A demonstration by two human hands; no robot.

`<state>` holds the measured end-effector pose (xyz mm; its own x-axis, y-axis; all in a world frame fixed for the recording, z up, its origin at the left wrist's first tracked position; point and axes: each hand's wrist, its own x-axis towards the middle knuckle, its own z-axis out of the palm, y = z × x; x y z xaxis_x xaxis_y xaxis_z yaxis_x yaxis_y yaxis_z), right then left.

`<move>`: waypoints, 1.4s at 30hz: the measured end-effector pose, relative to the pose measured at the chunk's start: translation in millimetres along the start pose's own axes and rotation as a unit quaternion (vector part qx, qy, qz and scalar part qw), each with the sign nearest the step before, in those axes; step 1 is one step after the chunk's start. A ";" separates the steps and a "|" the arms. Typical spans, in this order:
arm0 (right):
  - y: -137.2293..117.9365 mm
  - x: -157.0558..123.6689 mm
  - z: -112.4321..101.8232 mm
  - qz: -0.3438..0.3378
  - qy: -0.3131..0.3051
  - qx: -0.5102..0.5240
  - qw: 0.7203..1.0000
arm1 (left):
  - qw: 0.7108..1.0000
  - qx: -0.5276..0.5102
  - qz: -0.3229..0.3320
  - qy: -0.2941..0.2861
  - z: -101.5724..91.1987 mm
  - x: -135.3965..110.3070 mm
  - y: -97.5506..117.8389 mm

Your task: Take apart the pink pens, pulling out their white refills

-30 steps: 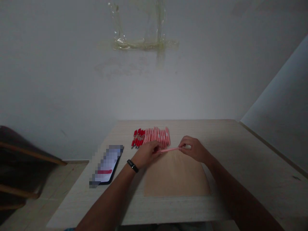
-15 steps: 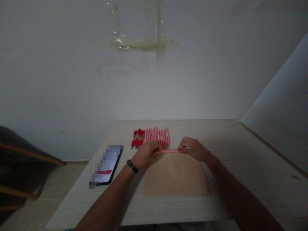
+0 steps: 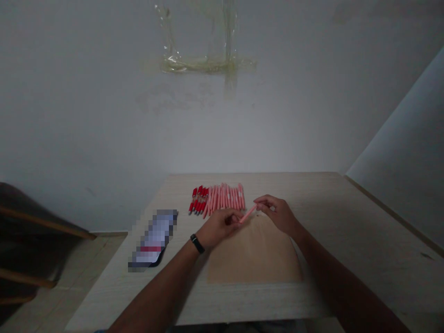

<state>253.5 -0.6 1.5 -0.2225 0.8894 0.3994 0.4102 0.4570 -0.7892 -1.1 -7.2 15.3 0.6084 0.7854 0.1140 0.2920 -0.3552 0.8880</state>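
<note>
A slim pink pen-like stick (image 3: 248,214) slants between my hands, its right end higher. My left hand (image 3: 222,226), with a black band on the wrist, pinches the lower end. The upper end is pinched by the fingertips of my right hand (image 3: 275,212). Under both hands lies a flat brown paper sheet or envelope (image 3: 256,259). Just beyond, a row of pink pens (image 3: 225,196) lies side by side, partly hidden by my left hand. Several red pieces with dark or silvery tips (image 3: 197,203) adjoin that row on its left.
A phone (image 3: 156,240) with a lit, blurred-out screen lies left of the paper on the pale wooden table (image 3: 319,194). The wall (image 3: 291,125) rises behind the table. At the far left stands a dark chair (image 3: 31,222) with wooden bars.
The pink stick has turned from level to slanting, its right end lifted off the paper's far edge. My left hand has shifted right and slightly nearer; my right hand has risen a little.
</note>
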 end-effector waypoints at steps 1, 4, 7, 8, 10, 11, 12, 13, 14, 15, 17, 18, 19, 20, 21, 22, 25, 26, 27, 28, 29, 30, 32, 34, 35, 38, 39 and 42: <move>0.0 -0.6 4.6 0.013 0.009 0.034 0.999 | 0.999 -0.046 -0.009 -0.008 4.5 0.6 -2.0; 1.2 -2.6 19.9 0.040 0.021 0.123 0.991 | 0.988 -0.154 -0.017 -0.007 15.8 3.3 -7.7; 1.0 -4.3 32.8 0.048 0.015 0.169 0.984 | 0.977 -0.209 -0.033 -0.001 22.4 6.6 -11.6; 0.2 -4.8 35.8 0.051 0.011 0.180 0.982 | 0.975 -0.220 -0.039 0.001 23.9 7.5 -12.6; -2.8 -5.2 39.9 0.059 0.003 0.202 0.978 | 0.970 -0.239 -0.052 0.002 26.5 8.7 -14.1; -4.6 -5.2 40.9 0.061 -0.001 0.211 0.975 | 0.967 -0.249 -0.059 0.001 27.8 9.0 -14.8; -6.3 -5.1 41.6 0.063 -0.003 0.217 0.974 | 0.964 -0.258 -0.066 -0.001 29.2 9.1 -15.3; -7.9 -4.9 41.8 0.064 -0.005 0.218 0.974 | 0.961 -0.268 -0.075 -0.004 30.5 8.9 -15.7; -9.1 -4.6 41.9 0.064 -0.007 0.216 0.974 | 0.957 -0.277 -0.083 -0.006 31.8 8.6 -16.0; -9.9 -4.4 41.8 0.065 -0.009 0.211 0.975 | 0.954 -0.287 -0.092 -0.006 33.0 8.2 -16.2; -9.6 -3.9 41.6 0.065 -0.019 0.198 0.978 | 0.946 -0.305 -0.110 -0.009 34.6 7.2 -16.2; -8.6 -3.7 41.4 0.066 -0.026 0.189 0.979 | 0.943 -0.310 -0.119 -0.014 35.0 6.6 -16.1; -7.1 -3.6 41.3 0.067 -0.033 0.179 0.981 | 0.941 -0.312 -0.128 -0.020 35.2 6.1 -16.1; -5.3 -3.6 41.2 0.069 -0.040 0.169 0.982 | 0.940 -0.311 -0.138 -0.029 35.2 5.6 -16.1; -3.2 -3.6 41.1 0.072 -0.046 0.160 0.983 | 0.940 -0.306 -0.148 -0.036 35.2 5.1 -16.3; -1.0 -3.7 41.0 0.075 -0.052 0.153 0.984 | 0.940 -0.300 -0.157 -0.042 35.3 4.7 -16.6; 4.2 -3.9 40.2 0.087 -0.068 0.146 0.983 | 0.939 -0.291 -0.176 -0.044 36.4 4.1 -18.4; 5.2 -3.9 39.9 0.092 -0.073 0.147 0.982 | 0.939 -0.290 -0.178 -0.043 37.1 4.0 -19.1; 5.7 -3.9 39.6 0.096 -0.079 0.149 0.981 | 0.939 -0.290 -0.179 -0.042 37.9 4.0 -19.6; 5.8 -3.8 39.2 0.098 -0.084 0.152 0.980 | 0.939 -0.290 -0.178 -0.044 38.6 4.1 -20.0; 5.7 -3.8 38.9 0.099 -0.089 0.155 0.979 | 0.940 -0.290 -0.176 -0.045 39.1 4.1 -20.2; 5.3 -3.9 38.5 0.099 -0.091 0.158 0.978 | 0.940 -0.291 -0.175 -0.047 39.4 4.2 -20.0; 4.1 -4.2 37.5 0.097 -0.091 0.163 0.978 | 0.940 -0.293 -0.172 -0.045 39.1 4.2 -18.9; 2.8 -4.7 36.5 0.094 -0.087 0.167 0.978 | 0.940 -0.293 -0.171 -0.043 37.6 4.1 -17.0; 2.0 -5.0 36.1 0.093 -0.086 0.169 0.978 | 0.940 -0.293 -0.170 -0.044 36.6 4.0 -16.1; -0.1 -5.3 35.5 0.092 -0.087 0.171 0.977 | 0.939 -0.295 -0.169 -0.050 33.7 3.3 -14.6; -0.5 -5.2 35.6 0.093 -0.088 0.171 0.977 | 0.939 -0.295 -0.168 -0.051 33.0 3.0 -14.6; 0.4 -4.4 36.1 0.100 -0.092 0.171 0.976 | 0.940 -0.291 -0.169 -0.050 32.2 2.0 -15.2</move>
<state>222.7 -4.8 -17.4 -0.3362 0.9290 0.1547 0.1491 0.2147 -0.9652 19.4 -16.5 -12.2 0.6278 0.7421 -0.2349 0.0457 0.2661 0.9629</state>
